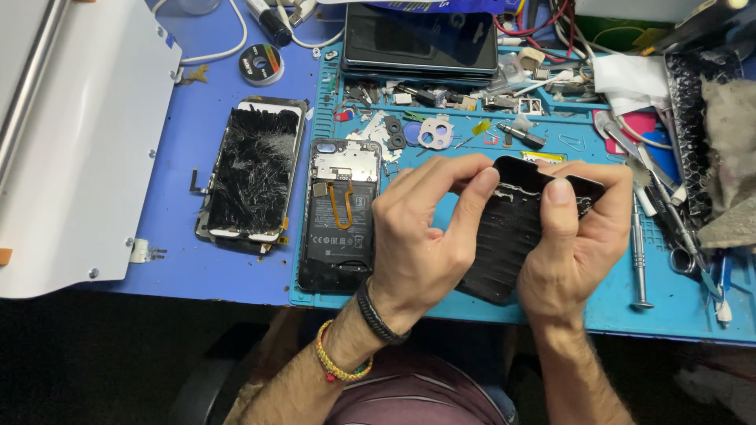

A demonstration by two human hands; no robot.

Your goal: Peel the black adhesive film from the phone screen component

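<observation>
Both hands hold a black phone back cover above the teal work mat. My left hand grips its left side, fingertips pinching the top edge. My right hand grips the right side, thumb pressed on the cover's upper face. The cover's inner side shows streaks of pale glue. To the left on the mat lies an opened phone body with its battery and an orange flex cable exposed. Further left, on the blue table, lies a shattered phone screen.
A screwdriver, tweezers and scissors lie at the right on the mat. Small parts and camera rings fill the mat's trays. A dark tablet sits at the back. A white panel covers the left; a tape roll is near it.
</observation>
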